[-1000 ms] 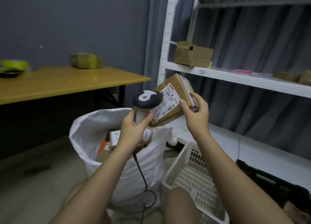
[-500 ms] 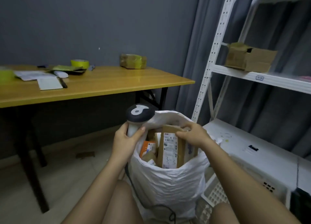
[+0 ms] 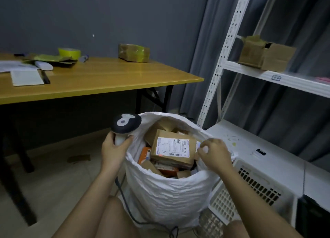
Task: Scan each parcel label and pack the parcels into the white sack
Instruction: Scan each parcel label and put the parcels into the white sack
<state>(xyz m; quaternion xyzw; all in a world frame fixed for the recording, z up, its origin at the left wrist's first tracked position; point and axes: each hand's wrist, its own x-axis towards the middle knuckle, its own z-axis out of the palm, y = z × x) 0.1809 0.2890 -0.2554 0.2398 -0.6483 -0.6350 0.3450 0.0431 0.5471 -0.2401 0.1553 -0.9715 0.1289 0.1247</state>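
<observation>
A yellow wooden tabletop (image 3: 110,77) stands by a dark grey wall, with a roll of tape (image 3: 69,52) and a wrapped box (image 3: 134,52) on it. White shelves (image 3: 278,77) stand at the right. The white sack (image 3: 169,189) sits on the floor, full of parcels. The top parcel (image 3: 174,149) lies label up. The left hand (image 3: 114,148) has its grip wrapped around the scanner (image 3: 125,126). The right hand (image 3: 213,153) pinches the sack's edge.

Wooden table (image 3: 110,78) to my left: yellow tape roll (image 3: 69,53), taped parcel (image 3: 134,52) at the back, notepad (image 3: 26,77) with a pen (image 3: 45,77) beside it. White shelf (image 3: 278,77): open cardboard box (image 3: 266,56). Floor (image 3: 59,175): white sack (image 3: 167,193), white basket (image 3: 250,187) just beside it.
</observation>
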